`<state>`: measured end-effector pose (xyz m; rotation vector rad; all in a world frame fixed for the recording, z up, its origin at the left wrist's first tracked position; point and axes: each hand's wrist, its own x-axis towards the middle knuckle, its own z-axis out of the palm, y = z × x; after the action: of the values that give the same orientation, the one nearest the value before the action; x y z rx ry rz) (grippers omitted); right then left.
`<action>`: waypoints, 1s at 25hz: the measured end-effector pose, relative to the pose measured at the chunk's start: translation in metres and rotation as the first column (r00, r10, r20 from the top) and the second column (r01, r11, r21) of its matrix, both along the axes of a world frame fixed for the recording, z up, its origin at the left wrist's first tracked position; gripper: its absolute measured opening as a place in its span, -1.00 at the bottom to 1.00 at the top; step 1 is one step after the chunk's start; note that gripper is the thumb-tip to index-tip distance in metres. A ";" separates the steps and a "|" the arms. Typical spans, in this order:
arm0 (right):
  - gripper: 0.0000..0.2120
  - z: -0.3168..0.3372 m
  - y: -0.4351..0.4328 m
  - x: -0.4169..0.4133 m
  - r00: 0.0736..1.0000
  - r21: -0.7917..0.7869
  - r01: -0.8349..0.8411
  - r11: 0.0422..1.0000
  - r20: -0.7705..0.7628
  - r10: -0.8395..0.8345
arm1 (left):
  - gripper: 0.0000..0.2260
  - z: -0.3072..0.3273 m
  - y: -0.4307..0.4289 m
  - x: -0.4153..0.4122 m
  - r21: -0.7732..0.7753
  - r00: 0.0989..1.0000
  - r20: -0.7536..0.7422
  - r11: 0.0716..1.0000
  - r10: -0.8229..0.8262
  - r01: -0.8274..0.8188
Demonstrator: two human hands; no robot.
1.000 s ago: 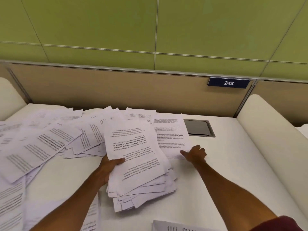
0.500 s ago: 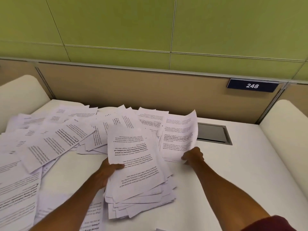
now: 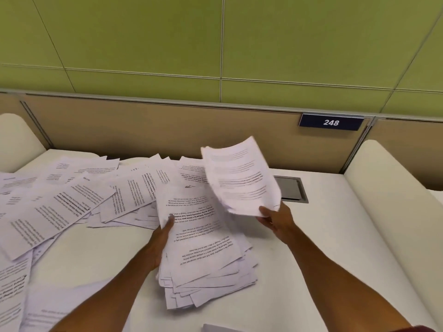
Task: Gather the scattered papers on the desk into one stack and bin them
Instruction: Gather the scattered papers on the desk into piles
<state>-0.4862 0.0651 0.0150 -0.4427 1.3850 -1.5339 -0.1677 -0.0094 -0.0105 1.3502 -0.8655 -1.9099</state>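
Observation:
A rough stack of printed white papers [image 3: 203, 255] lies on the white desk [image 3: 311, 271] in front of me. My left hand [image 3: 163, 233] grips the stack's left edge, thumb on the top sheet. My right hand [image 3: 275, 216] pinches the lower corner of a couple of loose sheets [image 3: 242, 178] and holds them lifted above the desk, just right of the stack. Scattered papers [image 3: 60, 202] cover the left half of the desk, several overlapping.
A grey cable hatch [image 3: 291, 188] is set into the desk behind the lifted sheets. A beige partition [image 3: 143, 125] with a blue "248" plate [image 3: 330, 122] backs the desk. Rounded white side panels [image 3: 388, 188] flank it. Another paper edge [image 3: 220, 328] shows at the bottom.
My right hand took hold of the sheets lying right of the stack and lifted them off the desk, tilting them up. My left hand stayed on the stack.

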 end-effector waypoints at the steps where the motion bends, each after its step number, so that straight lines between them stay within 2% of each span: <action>1: -0.52 -0.004 0.005 0.007 0.989 0.071 -0.111 0.991 -0.091 0.117 | -0.54 0.003 0.000 -0.005 0.042 0.996 -0.081 0.999 -0.024 0.027; 2: -0.55 -0.008 0.010 0.014 0.948 0.163 -0.237 0.958 -0.174 0.265 | -0.50 0.005 0.001 -0.012 0.045 0.990 -0.129 0.997 -0.054 0.060; 4: -0.68 -0.015 0.019 0.025 0.765 0.365 -0.475 0.801 -0.278 0.581 | -0.60 0.003 0.004 -0.024 -0.038 0.995 -0.079 0.998 -0.056 0.054; 5: -0.70 -0.015 0.022 0.028 0.681 0.450 -0.505 0.736 -0.316 0.660 | -0.63 0.000 0.006 -0.027 -0.107 1.000 0.016 0.994 -0.007 0.009; 6: -0.60 -0.012 0.021 0.028 0.641 0.501 -0.463 0.731 -0.381 0.667 | -0.58 -0.001 0.009 -0.028 -0.173 0.990 0.132 0.985 0.045 -0.021; 8: -0.33 -0.003 0.018 0.023 0.669 0.497 -0.259 0.828 -0.526 0.525 | -0.51 -0.001 0.012 -0.026 -0.224 0.972 0.222 0.974 0.081 -0.030; 10: -0.24 0.010 0.012 0.017 0.706 0.456 -0.107 0.883 -0.591 0.390 | -0.49 0.006 0.013 -0.022 -0.282 0.982 0.178 0.959 0.068 -0.016; 12: -0.08 0.027 0.005 0.011 0.768 0.361 -0.187 0.914 -0.526 0.365 | -0.55 0.026 0.011 -0.024 -0.375 0.995 0.092 0.927 0.027 0.010; 13: -0.02 0.038 0.000 0.009 0.804 0.247 -0.275 0.929 -0.471 0.363 | -0.59 0.040 0.009 -0.027 -0.433 0.999 0.052 0.901 -0.008 0.030; 14: -0.05 0.052 -0.004 0.008 0.820 0.133 -0.344 0.929 -0.439 0.367 | -0.62 0.056 0.007 -0.032 -0.496 0.998 0.040 0.867 -0.042 0.056; 15: -0.20 0.064 -0.008 0.009 0.829 0.027 -0.389 0.921 -0.427 0.363 | -0.63 0.071 0.005 -0.036 -0.550 0.997 0.044 0.831 -0.069 0.082; 17: -0.63 0.084 -0.014 0.010 0.859 -0.118 -0.353 0.928 -0.435 0.271 | -0.73 0.098 -0.002 -0.046 -0.612 0.994 0.072 0.783 -0.086 0.112; 18: -0.71 0.090 -0.015 0.012 0.876 -0.173 -0.305 0.936 -0.437 0.205 | -0.77 0.107 -0.004 -0.049 -0.633 0.993 0.085 0.766 -0.078 0.114; 21: -0.70 0.086 -0.011 0.018 0.890 -0.204 -0.228 0.952 -0.440 0.119 | -0.68 0.112 0.000 -0.052 -0.679 0.990 0.132 0.723 -0.050 0.127; 23: -0.66 0.066 -0.001 0.026 0.876 -0.161 -0.260 0.952 -0.455 0.162 | -0.57 0.096 0.010 -0.052 -0.648 0.994 0.108 0.756 -0.034 0.096; 25: -0.64 0.051 0.008 0.036 0.825 -0.118 -0.268 0.956 -0.541 0.164 | -0.54 0.083 0.020 -0.052 -0.598 0.992 0.120 0.800 0.028 0.050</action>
<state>-0.4506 0.0733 0.0659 -1.1766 1.5323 -1.4112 -0.2198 0.0106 0.0724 1.0638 -1.4002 -1.3750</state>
